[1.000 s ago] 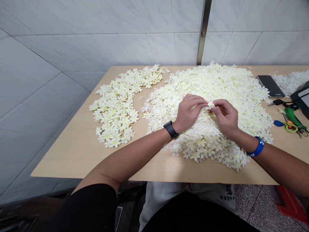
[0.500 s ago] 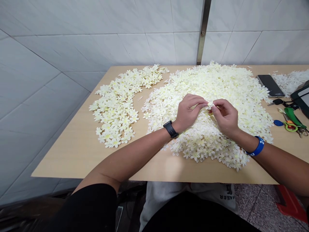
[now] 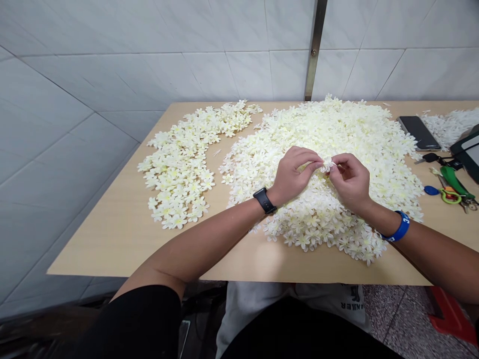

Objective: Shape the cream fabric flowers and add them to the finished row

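**One cream artificial flower (image 3: 328, 164) pinched in mid-air above a heaped pile (image 3: 337, 119)**

Compared with a moment ago, the hands have eased slightly apart, and the flower shows more fully between them. The left hand (image 3: 294, 174) comes in from the left, and its fingers (image 3: 316, 162) are closed together on the flower's near edge. The right hand (image 3: 350, 182) meets it from the other side, with its fingers (image 3: 336, 162) curled in and also gripping the flower. The flower sits between the two sets of fingertips, just above the middle of the pile and not resting on it.

Many more flowers lie in that broad, loose heap, which spreads beneath both forearms. A smaller curved band of flowers (image 3: 179, 169) lies to its left on the pale wooden worktop (image 3: 112, 239), with a strip of bare wood between the two. A black wristwatch (image 3: 264, 201) circles the left wrist, and a blue wristband (image 3: 400, 227) circles the right. Beyond the heap on the right are a smartphone (image 3: 419, 132), a bunch of white strips (image 3: 451, 124), a black case (image 3: 466, 152) and a tangle of keys (image 3: 451, 196). Nothing stands between the fingers and the flower.
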Action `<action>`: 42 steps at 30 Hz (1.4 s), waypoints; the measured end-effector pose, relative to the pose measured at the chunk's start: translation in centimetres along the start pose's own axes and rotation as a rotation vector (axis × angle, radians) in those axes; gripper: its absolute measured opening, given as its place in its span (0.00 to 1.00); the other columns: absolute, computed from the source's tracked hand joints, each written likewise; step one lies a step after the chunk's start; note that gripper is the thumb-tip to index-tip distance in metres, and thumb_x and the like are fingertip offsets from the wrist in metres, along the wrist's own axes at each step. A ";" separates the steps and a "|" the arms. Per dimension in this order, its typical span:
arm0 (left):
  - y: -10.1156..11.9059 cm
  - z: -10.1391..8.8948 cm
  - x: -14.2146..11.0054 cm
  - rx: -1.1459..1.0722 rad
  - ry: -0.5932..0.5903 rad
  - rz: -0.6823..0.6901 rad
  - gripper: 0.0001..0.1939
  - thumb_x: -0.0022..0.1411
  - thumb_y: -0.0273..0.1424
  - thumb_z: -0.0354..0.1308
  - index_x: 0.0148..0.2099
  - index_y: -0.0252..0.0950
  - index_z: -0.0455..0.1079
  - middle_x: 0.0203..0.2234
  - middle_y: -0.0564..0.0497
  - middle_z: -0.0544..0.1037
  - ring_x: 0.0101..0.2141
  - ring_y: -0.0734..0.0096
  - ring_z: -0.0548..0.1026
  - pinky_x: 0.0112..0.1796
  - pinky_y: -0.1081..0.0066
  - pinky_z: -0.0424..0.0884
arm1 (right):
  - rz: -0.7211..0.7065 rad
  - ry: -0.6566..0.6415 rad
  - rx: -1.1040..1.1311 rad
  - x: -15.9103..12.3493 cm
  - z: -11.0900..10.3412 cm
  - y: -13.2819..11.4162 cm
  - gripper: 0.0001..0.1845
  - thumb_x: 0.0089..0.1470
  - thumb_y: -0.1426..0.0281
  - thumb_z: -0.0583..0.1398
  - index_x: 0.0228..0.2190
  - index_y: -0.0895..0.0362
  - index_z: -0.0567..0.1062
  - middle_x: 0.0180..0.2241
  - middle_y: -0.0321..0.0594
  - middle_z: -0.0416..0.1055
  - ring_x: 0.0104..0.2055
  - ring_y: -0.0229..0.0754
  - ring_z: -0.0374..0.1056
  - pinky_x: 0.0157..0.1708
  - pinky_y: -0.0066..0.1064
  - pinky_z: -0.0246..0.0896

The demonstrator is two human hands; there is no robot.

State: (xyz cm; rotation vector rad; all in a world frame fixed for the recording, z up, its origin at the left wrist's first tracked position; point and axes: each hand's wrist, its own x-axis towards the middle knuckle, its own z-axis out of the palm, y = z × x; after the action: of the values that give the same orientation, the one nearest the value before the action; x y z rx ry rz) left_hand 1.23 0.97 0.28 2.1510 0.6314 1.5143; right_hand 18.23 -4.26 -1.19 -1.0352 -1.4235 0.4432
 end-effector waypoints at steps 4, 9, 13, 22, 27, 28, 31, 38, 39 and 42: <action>0.1 0.0 0.1 -0.091 0.012 -0.047 0.12 0.72 0.40 0.58 0.39 0.38 0.74 0.35 0.49 0.81 0.38 0.70 0.77 0.41 0.66 0.73 | 0.015 0.044 -0.018 0.0 0.0 0.2 0.08 0.62 0.61 0.64 0.35 0.51 0.75 0.33 0.35 0.71 0.33 0.39 0.70 0.36 0.35 0.73; 0.2 0.1 0.0 -0.151 -0.019 -0.166 0.14 0.73 0.43 0.56 0.41 0.37 0.72 0.36 0.48 0.80 0.37 0.71 0.77 0.38 0.69 0.73 | 0.028 0.085 -0.038 0.0 0.0 0.3 0.10 0.62 0.58 0.64 0.36 0.51 0.74 0.33 0.34 0.71 0.34 0.38 0.71 0.36 0.34 0.73; 0.0 0.2 -0.1 -0.194 -0.015 -0.184 0.14 0.72 0.42 0.57 0.40 0.36 0.73 0.35 0.48 0.80 0.36 0.72 0.76 0.38 0.70 0.73 | -0.017 0.108 -0.003 0.1 -0.1 -0.2 0.08 0.63 0.61 0.63 0.37 0.51 0.74 0.35 0.35 0.70 0.32 0.38 0.70 0.34 0.34 0.73; -0.2 0.4 -0.1 -0.227 0.069 -0.250 0.11 0.71 0.40 0.59 0.40 0.37 0.74 0.35 0.49 0.80 0.36 0.72 0.76 0.38 0.71 0.73 | -0.274 -0.071 -0.066 0.2 -0.4 -1.2 0.03 0.63 0.70 0.62 0.38 0.51 0.77 0.43 0.44 0.74 0.46 0.47 0.72 0.33 0.37 0.73; 0.0 0.3 -0.1 -0.202 0.017 -0.139 0.10 0.72 0.37 0.58 0.41 0.37 0.74 0.36 0.49 0.80 0.38 0.71 0.77 0.40 0.70 0.74 | -0.288 -0.068 -0.120 0.3 -0.3 -1.1 0.05 0.61 0.73 0.63 0.38 0.51 0.78 0.42 0.43 0.77 0.45 0.46 0.74 0.35 0.38 0.74; 0.0 0.3 -0.1 -0.200 0.013 -0.130 0.10 0.72 0.36 0.57 0.41 0.37 0.74 0.36 0.48 0.80 0.38 0.71 0.77 0.40 0.70 0.74 | -0.285 -0.063 -0.125 0.3 -0.3 -1.0 0.05 0.61 0.73 0.63 0.38 0.51 0.79 0.41 0.43 0.77 0.44 0.46 0.74 0.36 0.39 0.74; 0.0 0.3 -0.1 -0.198 0.005 -0.126 0.09 0.72 0.35 0.58 0.41 0.36 0.74 0.37 0.48 0.81 0.38 0.71 0.77 0.41 0.69 0.74 | -0.282 -0.050 -0.131 0.3 -0.2 -0.8 0.05 0.62 0.72 0.63 0.38 0.50 0.78 0.39 0.42 0.77 0.43 0.46 0.74 0.39 0.41 0.73; -0.2 0.3 -0.1 -0.191 0.031 -0.173 0.09 0.72 0.36 0.58 0.40 0.37 0.74 0.36 0.49 0.80 0.38 0.71 0.77 0.41 0.70 0.74 | -0.266 -0.030 -0.115 0.2 -0.3 -0.4 0.05 0.61 0.73 0.63 0.38 0.51 0.78 0.39 0.42 0.76 0.43 0.47 0.74 0.41 0.43 0.72; -0.3 0.2 -0.1 -0.176 0.050 -0.186 0.09 0.72 0.37 0.58 0.41 0.37 0.74 0.36 0.49 0.80 0.39 0.71 0.77 0.42 0.69 0.74 | -0.262 -0.028 -0.113 0.2 -0.3 -0.4 0.05 0.62 0.73 0.63 0.38 0.51 0.78 0.39 0.42 0.76 0.43 0.47 0.74 0.41 0.43 0.72; -0.5 0.1 0.0 -0.071 0.125 -0.188 0.09 0.71 0.39 0.60 0.46 0.39 0.73 0.43 0.47 0.80 0.43 0.69 0.77 0.44 0.68 0.74 | -0.258 -0.012 -0.114 0.2 -0.2 -0.5 0.05 0.62 0.73 0.63 0.37 0.51 0.78 0.39 0.42 0.75 0.43 0.47 0.73 0.41 0.43 0.72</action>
State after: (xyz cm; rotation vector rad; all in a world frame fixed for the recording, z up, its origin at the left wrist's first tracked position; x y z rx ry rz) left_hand 1.29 1.36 0.00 1.8986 0.7863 1.5529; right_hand 18.27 -4.39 -0.60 -0.9237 -1.5833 0.1828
